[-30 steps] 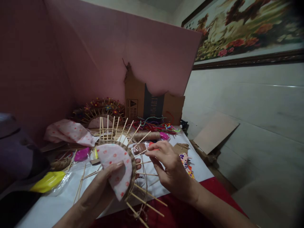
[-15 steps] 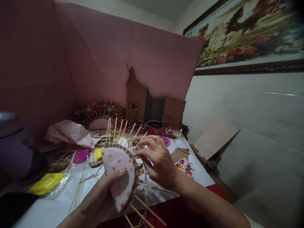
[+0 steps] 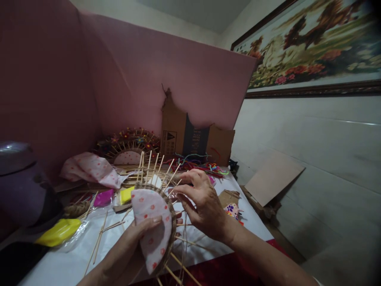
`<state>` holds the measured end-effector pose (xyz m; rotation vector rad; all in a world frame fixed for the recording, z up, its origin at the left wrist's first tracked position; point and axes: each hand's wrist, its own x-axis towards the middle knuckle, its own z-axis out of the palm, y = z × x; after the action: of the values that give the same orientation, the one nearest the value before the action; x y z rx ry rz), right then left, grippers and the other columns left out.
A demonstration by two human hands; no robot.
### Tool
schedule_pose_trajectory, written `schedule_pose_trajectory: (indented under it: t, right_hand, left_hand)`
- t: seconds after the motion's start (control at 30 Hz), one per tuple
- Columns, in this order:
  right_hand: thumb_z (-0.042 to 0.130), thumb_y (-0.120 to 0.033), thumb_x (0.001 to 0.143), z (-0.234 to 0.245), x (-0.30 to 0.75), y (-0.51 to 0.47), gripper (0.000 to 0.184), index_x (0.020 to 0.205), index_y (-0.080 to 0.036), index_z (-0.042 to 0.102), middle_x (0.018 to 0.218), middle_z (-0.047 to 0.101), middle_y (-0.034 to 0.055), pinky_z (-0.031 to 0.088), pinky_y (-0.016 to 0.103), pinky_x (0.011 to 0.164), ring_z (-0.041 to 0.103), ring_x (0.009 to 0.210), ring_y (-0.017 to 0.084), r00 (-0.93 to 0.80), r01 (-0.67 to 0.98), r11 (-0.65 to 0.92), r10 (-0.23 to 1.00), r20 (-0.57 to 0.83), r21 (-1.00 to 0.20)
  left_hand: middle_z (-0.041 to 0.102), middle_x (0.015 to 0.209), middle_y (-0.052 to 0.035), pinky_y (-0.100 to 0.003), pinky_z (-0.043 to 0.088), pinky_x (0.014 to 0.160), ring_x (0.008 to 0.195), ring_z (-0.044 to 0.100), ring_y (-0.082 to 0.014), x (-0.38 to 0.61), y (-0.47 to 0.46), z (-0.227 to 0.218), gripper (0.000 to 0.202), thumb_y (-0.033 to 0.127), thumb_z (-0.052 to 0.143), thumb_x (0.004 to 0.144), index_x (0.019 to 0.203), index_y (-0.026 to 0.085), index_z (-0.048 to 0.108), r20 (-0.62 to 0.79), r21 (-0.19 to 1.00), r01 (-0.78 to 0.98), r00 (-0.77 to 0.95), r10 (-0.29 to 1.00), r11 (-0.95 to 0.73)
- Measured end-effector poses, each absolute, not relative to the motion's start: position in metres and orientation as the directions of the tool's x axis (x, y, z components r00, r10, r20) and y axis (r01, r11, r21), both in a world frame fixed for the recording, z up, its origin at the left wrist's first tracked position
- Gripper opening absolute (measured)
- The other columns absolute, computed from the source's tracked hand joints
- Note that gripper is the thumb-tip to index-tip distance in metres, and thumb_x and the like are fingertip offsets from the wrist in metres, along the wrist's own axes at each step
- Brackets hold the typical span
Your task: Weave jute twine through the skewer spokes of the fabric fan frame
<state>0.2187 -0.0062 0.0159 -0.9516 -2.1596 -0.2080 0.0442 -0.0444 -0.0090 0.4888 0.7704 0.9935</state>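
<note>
My left hand [image 3: 135,242] grips a half-round fan piece [image 3: 153,222] covered in white cloth with red dots, thumb pressed on its face. Thin wooden sticks [image 3: 154,169] fan out from its woven twine rim. My right hand [image 3: 199,202] is at the rim's upper right, fingers pinched on a strand of twine among the sticks. More sticks point down and to the right below the piece.
On the white table [image 3: 59,266] lie a yellow packet [image 3: 58,232], a magenta packet [image 3: 103,197], dotted cloth [image 3: 91,169], loose sticks, coloured yarn [image 3: 199,165] and a finished decorated fan [image 3: 127,145]. Cardboard [image 3: 193,137] leans on the pink wall. A dark pot [image 3: 20,186] sits at left.
My right hand has moved up and left along the rim, from the sticks at the right side to the upper right edge. The piece has tilted a little; the view has shifted.
</note>
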Motion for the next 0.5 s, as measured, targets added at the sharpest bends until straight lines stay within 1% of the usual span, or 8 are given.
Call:
schedule_pose_trajectory:
  t: [0.07, 0.17, 0.27, 0.4, 0.5]
  right_hand:
    - [0.051, -0.014, 0.083, 0.016, 0.2165, -0.0042, 0.021, 0.099, -0.021, 0.064, 0.118, 0.05, 0.0082, 0.032, 0.047, 0.098, 0.036, 0.116, 0.025, -0.456, 0.685, 0.718, 0.559, 0.693, -0.128]
    - [0.052, -0.012, 0.081, 0.0153, 0.2146, -0.0014, 0.023, 0.1, -0.02, 0.063, 0.121, 0.048, 0.0086, 0.029, 0.046, 0.101, 0.033, 0.119, 0.025, -0.455, 0.694, 0.708, 0.575, 0.68, -0.134]
    - [0.052, -0.013, 0.082, 0.0151, 0.2151, -0.0002, 0.022, 0.1, -0.019, 0.063, 0.12, 0.048, 0.0088, 0.029, 0.046, 0.101, 0.034, 0.12, 0.025, -0.426, 0.713, 0.684, 0.597, 0.68, -0.154]
    - [0.052, -0.014, 0.082, 0.0145, 0.2172, 0.0001, 0.021, 0.1, -0.019, 0.063, 0.12, 0.049, 0.0089, 0.03, 0.045, 0.101, 0.034, 0.12, 0.025, -0.435, 0.701, 0.695, 0.593, 0.678, -0.158]
    - [0.052, -0.014, 0.082, 0.0127, 0.2181, 0.0013, 0.023, 0.101, -0.02, 0.063, 0.122, 0.047, 0.0086, 0.03, 0.046, 0.102, 0.033, 0.121, 0.025, -0.447, 0.687, 0.709, 0.583, 0.678, -0.157]
  left_hand:
    - [0.073, 0.078, -0.0117, -0.027, 0.054, 0.066, 0.068, 0.068, -0.0201, 0.0443, -0.0443, -0.0098, 0.012, 0.009, 0.061, 0.073, 0.08, 0.008, 0.07, -0.342, 0.69, -0.551, 0.323, 0.882, 0.469]
    - [0.073, 0.08, -0.0119, -0.027, 0.054, 0.065, 0.067, 0.068, -0.0195, 0.0436, -0.0435, -0.0125, 0.014, 0.012, 0.062, 0.073, 0.084, 0.008, 0.07, -0.331, 0.71, -0.533, 0.324, 0.887, 0.46]
    - [0.073, 0.08, -0.0109, -0.026, 0.053, 0.066, 0.067, 0.067, -0.0186, 0.0425, -0.0427, -0.0161, 0.014, 0.011, 0.064, 0.071, 0.084, 0.009, 0.069, -0.309, 0.72, -0.534, 0.324, 0.894, 0.443]
    - [0.073, 0.078, -0.0103, -0.026, 0.052, 0.068, 0.068, 0.066, -0.0182, 0.0415, -0.0423, -0.0191, 0.015, 0.014, 0.061, 0.074, 0.086, 0.008, 0.069, -0.308, 0.718, -0.531, 0.336, 0.89, 0.449]
    - [0.072, 0.079, -0.0099, -0.026, 0.052, 0.066, 0.067, 0.065, -0.0177, 0.0415, -0.0426, -0.019, 0.016, 0.016, 0.063, 0.073, 0.086, 0.009, 0.069, -0.309, 0.722, -0.528, 0.333, 0.891, 0.447]
